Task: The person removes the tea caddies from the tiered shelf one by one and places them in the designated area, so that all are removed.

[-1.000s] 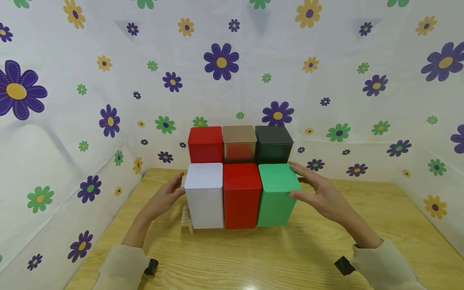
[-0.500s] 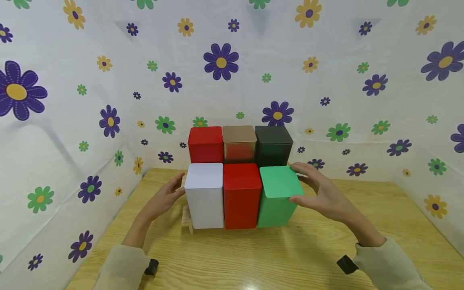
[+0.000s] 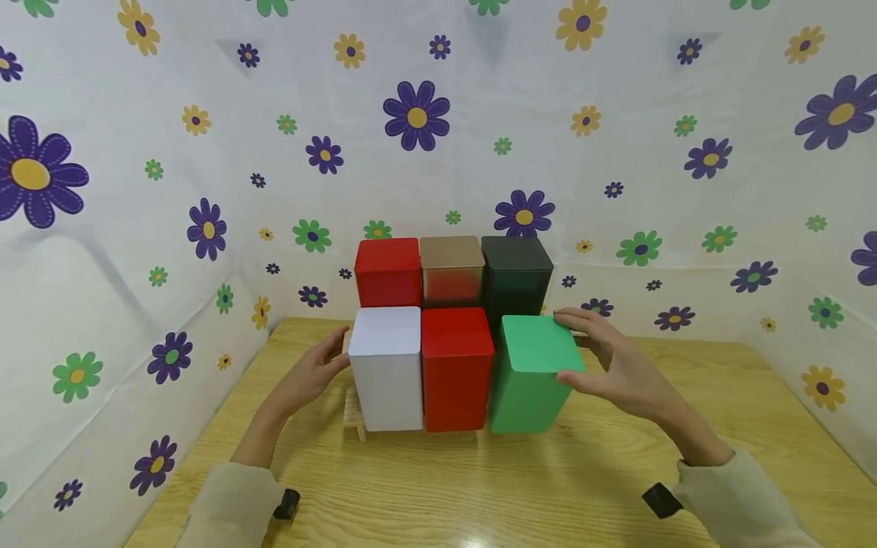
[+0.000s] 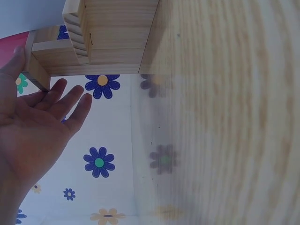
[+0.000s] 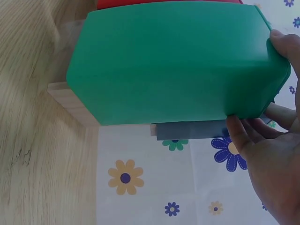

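Note:
My right hand grips a green box near its top, thumb on the near side and fingers on the far side. The box leans slightly right, apart from the red box beside it. In the right wrist view, the green box lies between thumb and fingers of the hand. My left hand is beside the white box at the left end. Its fingers are loosely extended by the wooden stand in the left wrist view; whether they press it I cannot tell.
Behind the front row, another red box, a brown box and a dark green box stand on the higher tier. The wooden table extends around the stand. A flower-printed cloth encloses the back and sides.
My right hand has tilted the green box and shifted it right and slightly toward me, opening a gap beside the red box. The left hand has stayed where it was.

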`<action>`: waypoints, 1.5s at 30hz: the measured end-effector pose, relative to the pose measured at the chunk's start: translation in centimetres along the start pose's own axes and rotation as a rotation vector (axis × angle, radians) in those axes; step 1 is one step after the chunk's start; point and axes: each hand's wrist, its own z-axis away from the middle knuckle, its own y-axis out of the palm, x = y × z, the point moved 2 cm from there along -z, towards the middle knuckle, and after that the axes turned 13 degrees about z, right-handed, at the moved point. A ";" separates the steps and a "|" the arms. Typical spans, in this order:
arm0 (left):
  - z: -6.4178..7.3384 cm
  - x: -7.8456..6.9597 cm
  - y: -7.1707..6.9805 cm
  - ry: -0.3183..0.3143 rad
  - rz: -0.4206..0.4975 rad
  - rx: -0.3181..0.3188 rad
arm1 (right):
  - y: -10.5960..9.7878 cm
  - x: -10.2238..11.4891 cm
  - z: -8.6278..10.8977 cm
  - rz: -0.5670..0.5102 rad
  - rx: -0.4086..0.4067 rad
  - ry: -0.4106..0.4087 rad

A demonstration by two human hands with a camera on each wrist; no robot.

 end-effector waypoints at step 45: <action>-0.1 0.2 -0.1 0.004 0.013 0.009 | -7.5 -1.2 5.6 0.231 0.006 0.094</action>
